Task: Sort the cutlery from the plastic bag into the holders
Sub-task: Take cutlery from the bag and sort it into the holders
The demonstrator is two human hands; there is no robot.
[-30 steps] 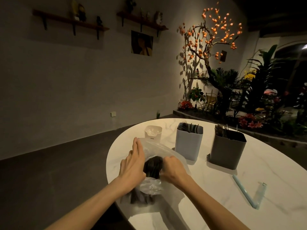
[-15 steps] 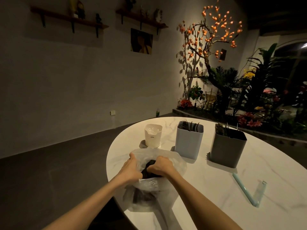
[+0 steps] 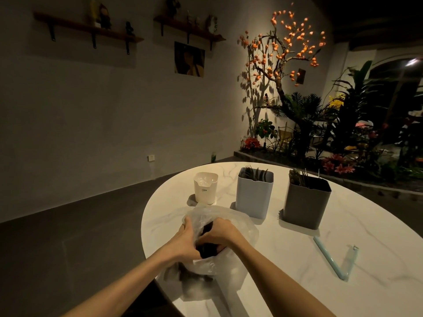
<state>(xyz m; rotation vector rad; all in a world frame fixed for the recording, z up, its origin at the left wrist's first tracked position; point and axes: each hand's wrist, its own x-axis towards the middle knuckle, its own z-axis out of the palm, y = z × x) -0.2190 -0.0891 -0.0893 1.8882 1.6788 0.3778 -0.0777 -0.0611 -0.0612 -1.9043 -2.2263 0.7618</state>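
- plastic bag (image 3: 238,225) gathered lower on table (image 3: 343,259) than a second ago, at 6 o'clock from blue holder (image 3: 253,195).
- left hand (image 3: 186,239) pinches bag; right hand (image 3: 220,234) curled round dark cutlery (image 3: 207,249); removal judged imminent.

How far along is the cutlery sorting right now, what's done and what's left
Partly done. The light blue holder and the grey holder already have dark cutlery standing in them; the small white holder looks empty. In hand: the left hand grips the plastic bag while the right hand reaches into it at a dark bundle of cutlery. That bundle is left to sort.
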